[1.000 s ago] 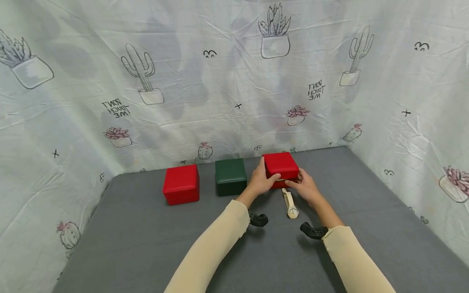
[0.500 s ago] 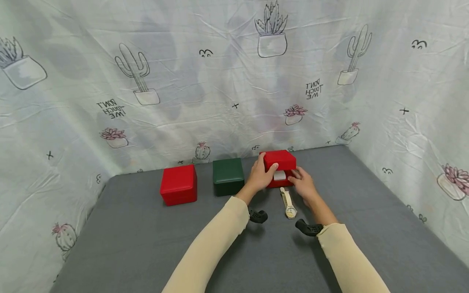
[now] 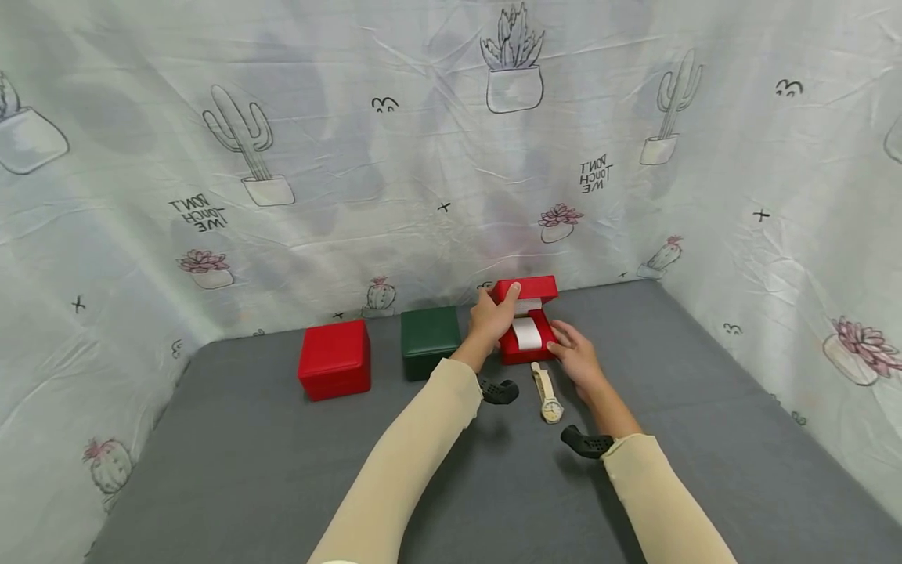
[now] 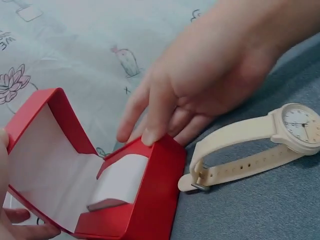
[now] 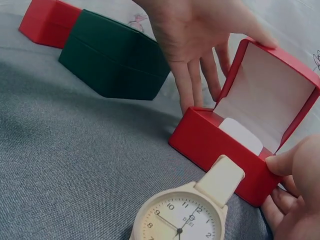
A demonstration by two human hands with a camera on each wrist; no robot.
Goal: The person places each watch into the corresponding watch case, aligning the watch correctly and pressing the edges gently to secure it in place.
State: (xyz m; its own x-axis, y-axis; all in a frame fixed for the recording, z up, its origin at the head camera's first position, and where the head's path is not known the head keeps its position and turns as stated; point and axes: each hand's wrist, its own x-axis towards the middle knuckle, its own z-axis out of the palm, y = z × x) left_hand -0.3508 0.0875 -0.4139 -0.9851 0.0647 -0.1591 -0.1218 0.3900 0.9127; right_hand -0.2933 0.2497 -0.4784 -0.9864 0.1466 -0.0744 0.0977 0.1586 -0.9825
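Note:
A red watch box (image 3: 517,358) stands at the back right of the table with its lid (image 3: 537,287) raised. Inside, a white cushion (image 3: 527,334) and white lid lining show. My left hand (image 3: 489,319) holds the lid at its left side, thumb on the front edge and fingers behind. At the base's right side, my right hand (image 3: 581,362) grips the wall, thumb (image 5: 280,162) on the rim and fingers along the outside. Just in front of the box lies a cream wristwatch (image 3: 547,394), its strap buckled in a loop and dial (image 5: 180,220) toward me.
Left of the open box sits a closed dark green box (image 3: 430,337), close beside my left hand. Further left is another closed red box (image 3: 335,359). A grey cloth covers the table (image 3: 247,470), and a cactus-print curtain (image 3: 423,157) hangs behind and at the sides.
The lid of the right-hand red box has swung up and back under my left hand, exposing the white cushion. My right hand stays at the base's right side. The view has shifted slightly.

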